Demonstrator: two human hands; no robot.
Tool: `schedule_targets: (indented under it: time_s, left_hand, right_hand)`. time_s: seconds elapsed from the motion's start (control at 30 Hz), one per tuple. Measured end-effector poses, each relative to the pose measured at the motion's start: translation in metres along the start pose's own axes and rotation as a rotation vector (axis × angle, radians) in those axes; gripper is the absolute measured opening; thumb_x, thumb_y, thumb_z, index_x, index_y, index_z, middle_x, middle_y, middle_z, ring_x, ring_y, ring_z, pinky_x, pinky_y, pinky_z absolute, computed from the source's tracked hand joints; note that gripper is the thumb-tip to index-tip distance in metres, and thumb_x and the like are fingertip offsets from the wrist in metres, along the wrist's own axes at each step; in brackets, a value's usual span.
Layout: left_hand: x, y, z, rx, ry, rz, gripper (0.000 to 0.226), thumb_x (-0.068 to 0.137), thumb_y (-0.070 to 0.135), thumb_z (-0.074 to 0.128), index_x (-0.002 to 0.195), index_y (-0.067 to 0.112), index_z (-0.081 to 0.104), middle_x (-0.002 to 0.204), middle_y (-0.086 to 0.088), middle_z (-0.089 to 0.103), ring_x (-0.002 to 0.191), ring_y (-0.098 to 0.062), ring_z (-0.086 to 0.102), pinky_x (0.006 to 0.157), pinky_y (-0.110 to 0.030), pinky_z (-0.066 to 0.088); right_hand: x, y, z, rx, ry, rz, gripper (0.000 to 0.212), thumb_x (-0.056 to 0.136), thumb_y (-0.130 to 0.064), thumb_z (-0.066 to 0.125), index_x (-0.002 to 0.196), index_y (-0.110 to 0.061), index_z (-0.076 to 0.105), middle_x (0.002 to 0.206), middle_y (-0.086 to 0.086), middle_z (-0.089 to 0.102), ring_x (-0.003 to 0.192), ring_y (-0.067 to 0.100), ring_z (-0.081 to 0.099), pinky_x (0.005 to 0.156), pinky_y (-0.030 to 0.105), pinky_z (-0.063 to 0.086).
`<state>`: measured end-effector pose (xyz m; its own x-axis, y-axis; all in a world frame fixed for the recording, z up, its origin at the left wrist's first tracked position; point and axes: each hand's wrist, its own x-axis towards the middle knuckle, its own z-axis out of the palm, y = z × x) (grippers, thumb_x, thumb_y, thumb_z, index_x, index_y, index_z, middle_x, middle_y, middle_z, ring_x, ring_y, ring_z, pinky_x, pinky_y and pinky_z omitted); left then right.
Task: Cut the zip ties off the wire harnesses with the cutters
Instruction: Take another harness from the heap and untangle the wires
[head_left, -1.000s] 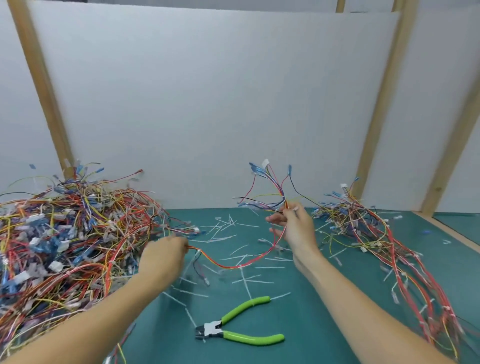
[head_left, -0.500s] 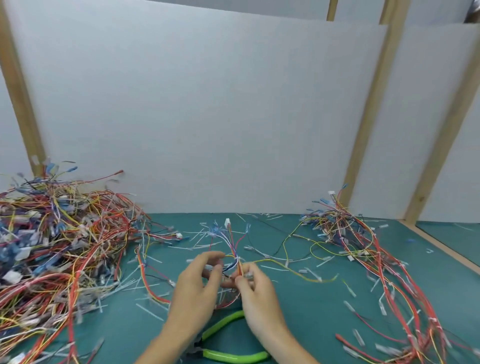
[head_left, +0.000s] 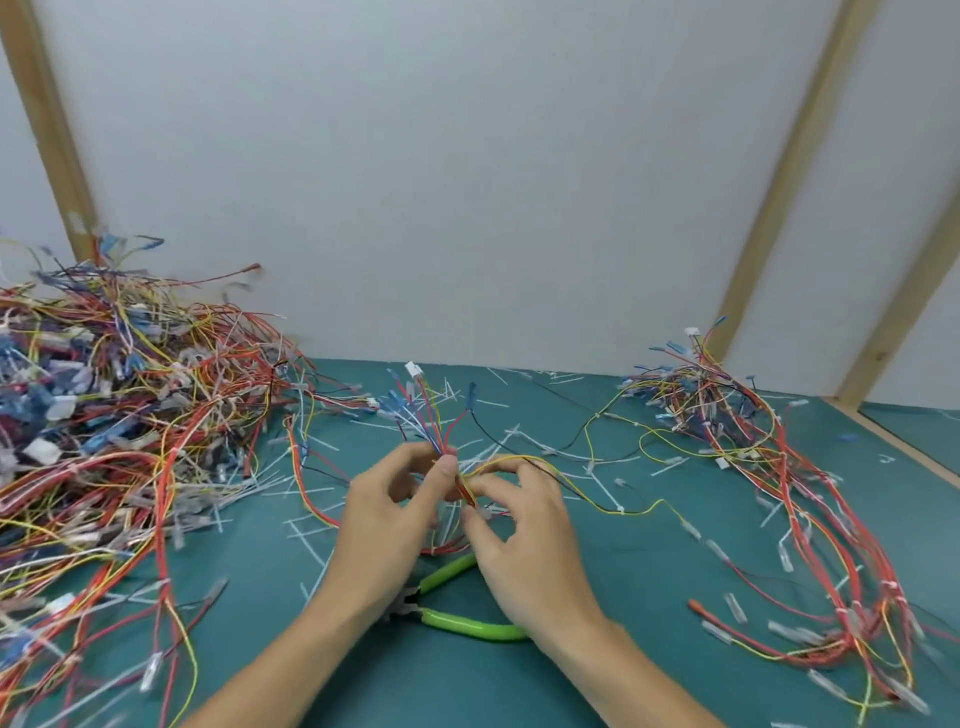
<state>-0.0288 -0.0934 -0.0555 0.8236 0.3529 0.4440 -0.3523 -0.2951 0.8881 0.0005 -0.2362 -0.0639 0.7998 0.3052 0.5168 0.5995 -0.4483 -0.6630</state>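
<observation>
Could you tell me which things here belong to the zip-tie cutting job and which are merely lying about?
In the job:
wire harness, pinched by left hand and right hand
green-handled cutters, on the mat
big harness pile
smaller harness pile

Lying about:
cut tie scraps
white backboard
wooden posts

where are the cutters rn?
Head view, bottom centre: the green-handled cutters lie on the green mat, unheld, partly hidden beneath both hands, between the two wire piles.
</observation>
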Motion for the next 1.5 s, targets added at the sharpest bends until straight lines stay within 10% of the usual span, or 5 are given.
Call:
schedule_targets:
  time_s: [0.4, 0.77, 0.97, 1.5]
  left_hand:
    - [-0.003, 0.002, -0.001, -0.068, -0.040, 0.022, 0.012, 0.100, 0.010, 0.059, 0.092, 0.007, 0.067, 0.062, 0.006, 0.057, 0.054, -0.011, 0.050, 0.055, -0.016, 0.041]
    - [-0.001, -0.001, -0.004, -0.129, -0.125, -0.051, 0.031, 0.097, 0.025, 0.064, 0.066, 0.019, 0.062, 0.049, 0.003, 0.046, 0.047, -0.015, 0.040, 0.048, -0.023, 0.034]
    - [-0.001, -0.003, -0.004, -0.162, -0.123, -0.069, 0.027, 0.097, 0.026, 0.063, 0.074, 0.013, 0.069, 0.047, -0.006, 0.048, 0.045, -0.018, 0.043, 0.046, -0.021, 0.036]
    - [0.003, -0.005, -0.008, -0.219, -0.059, -0.181, 0.022, 0.101, 0.020, 0.056, 0.092, 0.012, 0.074, 0.054, 0.002, 0.056, 0.045, -0.017, 0.044, 0.048, -0.023, 0.036]
  right_hand:
    - [0.001, 0.002, -0.010, 0.076, 0.298, -0.112, 0.003, 0.095, -0.032, 0.061, 0.096, -0.030, 0.063, 0.085, -0.014, 0.065, 0.078, 0.014, 0.064, 0.063, 0.027, 0.047]
    - [0.002, 0.010, -0.007, 0.071, 0.173, -0.089, 0.041, 0.103, -0.011, 0.054, 0.141, -0.025, 0.060, 0.149, -0.017, 0.053, 0.143, 0.001, 0.044, 0.112, 0.035, 0.045]
    - [0.006, 0.015, -0.009, 0.008, 0.200, -0.028, 0.030, 0.103, -0.012, 0.058, 0.120, -0.029, 0.076, 0.126, -0.020, 0.065, 0.121, -0.006, 0.058, 0.100, 0.022, 0.047]
    - [0.010, 0.020, -0.012, 0.163, 0.342, 0.136, 0.017, 0.092, -0.015, 0.067, 0.091, -0.031, 0.059, 0.087, -0.013, 0.064, 0.078, 0.012, 0.064, 0.070, 0.045, 0.054]
